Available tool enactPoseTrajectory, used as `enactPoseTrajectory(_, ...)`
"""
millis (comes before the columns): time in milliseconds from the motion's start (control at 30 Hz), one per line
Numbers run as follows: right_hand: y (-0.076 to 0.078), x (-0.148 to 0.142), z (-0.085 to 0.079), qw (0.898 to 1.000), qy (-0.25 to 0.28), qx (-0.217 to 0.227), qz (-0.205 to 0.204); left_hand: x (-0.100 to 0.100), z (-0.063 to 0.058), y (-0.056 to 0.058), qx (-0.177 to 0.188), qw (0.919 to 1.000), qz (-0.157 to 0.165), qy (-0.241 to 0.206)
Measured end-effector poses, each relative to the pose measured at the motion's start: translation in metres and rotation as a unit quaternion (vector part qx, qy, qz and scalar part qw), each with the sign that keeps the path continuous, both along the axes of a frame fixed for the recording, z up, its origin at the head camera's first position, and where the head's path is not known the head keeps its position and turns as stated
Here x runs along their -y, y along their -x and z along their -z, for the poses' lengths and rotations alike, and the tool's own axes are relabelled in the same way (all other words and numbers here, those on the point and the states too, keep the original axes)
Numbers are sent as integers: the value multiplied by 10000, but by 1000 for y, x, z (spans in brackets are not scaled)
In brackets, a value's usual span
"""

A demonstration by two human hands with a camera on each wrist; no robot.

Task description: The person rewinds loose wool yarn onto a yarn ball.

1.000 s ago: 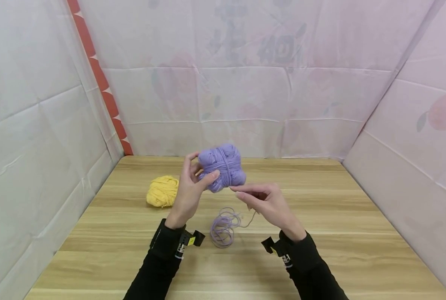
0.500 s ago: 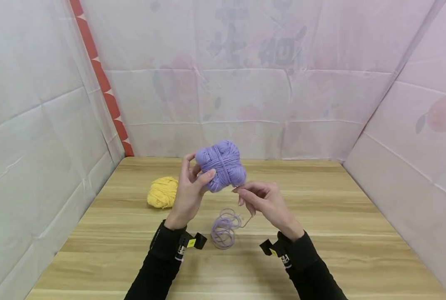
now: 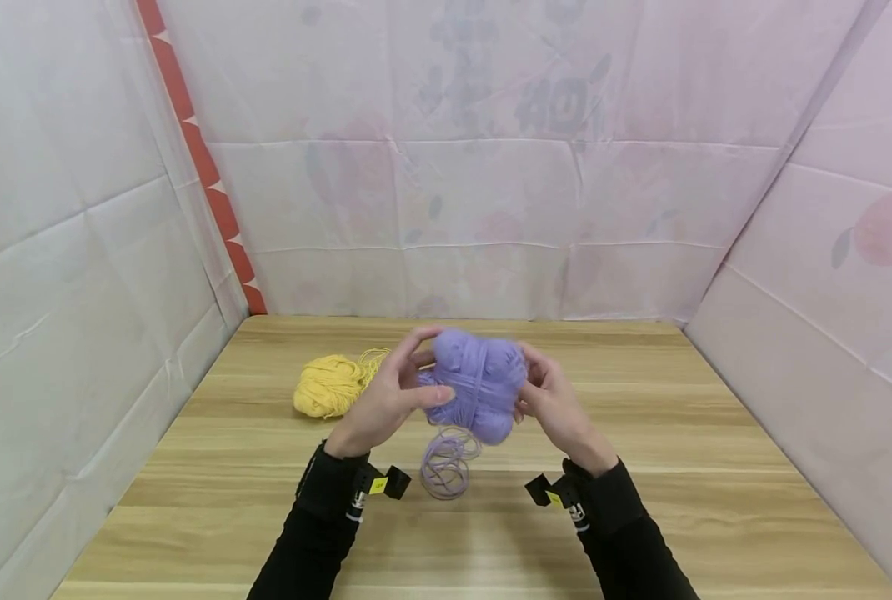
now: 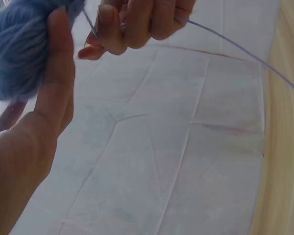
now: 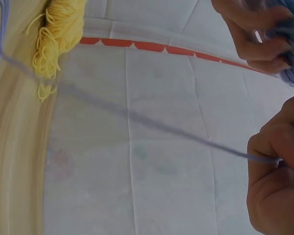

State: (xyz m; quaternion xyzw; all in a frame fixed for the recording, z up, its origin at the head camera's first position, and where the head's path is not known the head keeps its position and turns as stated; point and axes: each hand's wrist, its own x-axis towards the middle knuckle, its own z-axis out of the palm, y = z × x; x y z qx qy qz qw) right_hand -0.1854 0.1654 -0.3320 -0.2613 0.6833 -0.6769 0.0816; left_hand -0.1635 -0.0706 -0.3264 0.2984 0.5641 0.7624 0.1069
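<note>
Turning and lowering the purple yarn skein (image 3: pixel 476 383), pinching its purple strand (image 4: pixel 245 49) alongside

Just changed: turning the skein and dropping it lower than half a second ago, and bringing the right hand (image 3: pixel 558 408) from below the lower right corner up to the right edge. Reading that as working the strand around the skein; not telling winding from unwinding on these frames.

Holding the skein up off the wood-grain tabletop (image 3: pixel 641 517). Gripping it in the left hand (image 3: pixel 386 404), with thumb across the front and fingers toward the back. Pinching the strand in curled right-hand fingers, running it from the skein through the hand and out to the loose purple coil (image 3: pixel 446 471). Not able to tell whether also touching the skein with those fingers.

Containers: seeing none in any view. Leaving the coil lying directly on the tabletop, nearer the body than the skein. Also seeing the yellow yarn bundle (image 3: pixel 328 386) resting there, beyond the left wrist, with loose loops partly hidden behind the left hand.
</note>
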Motion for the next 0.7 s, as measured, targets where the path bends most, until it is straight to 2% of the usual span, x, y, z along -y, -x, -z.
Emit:
enactPoseTrajectory(200, 1, -7, -5, 9994, -10, 121, 326, -3, 1, 0, -412, 9923, 144, 1160)
enactPoseTrajectory(367, 3, -9, -6, 9977, 287, -344, 518, 1, 1, 0, -630, 9824, 95, 1758)
enactPoseTrajectory(500, 1, -8, -9, 9938, 643, -808, 404, 1, 4, 4, -853, 9735, -130, 2117)
enactPoseTrajectory(700, -8, -7, -14, 9915, 539, -1137, 335, -2, 5, 6, -960, 9655, -668, 2327)
